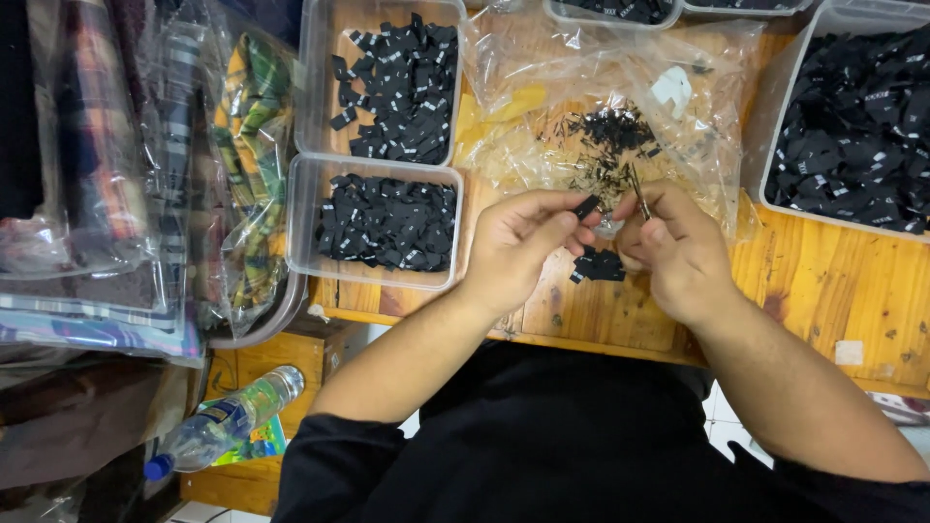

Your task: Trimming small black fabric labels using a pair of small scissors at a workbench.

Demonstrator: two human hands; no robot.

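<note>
My left hand (518, 242) pinches a small black fabric label (586, 205) between thumb and fingers. My right hand (673, 247) grips small metal scissors (639, 194), their tips pointing up beside the label. Below the two hands a small pile of black labels (599, 265) lies on the wooden table (823, 281). Just beyond the hands, black trimmings (610, 136) are scattered on a clear plastic bag (620, 97).
Two clear plastic tubs of black labels (387, 225) (397, 87) stand at the left, a larger tub (857, 126) at the right. Bagged plaid fabric (247, 165) is stacked far left. A plastic water bottle (228, 421) lies below the table's edge.
</note>
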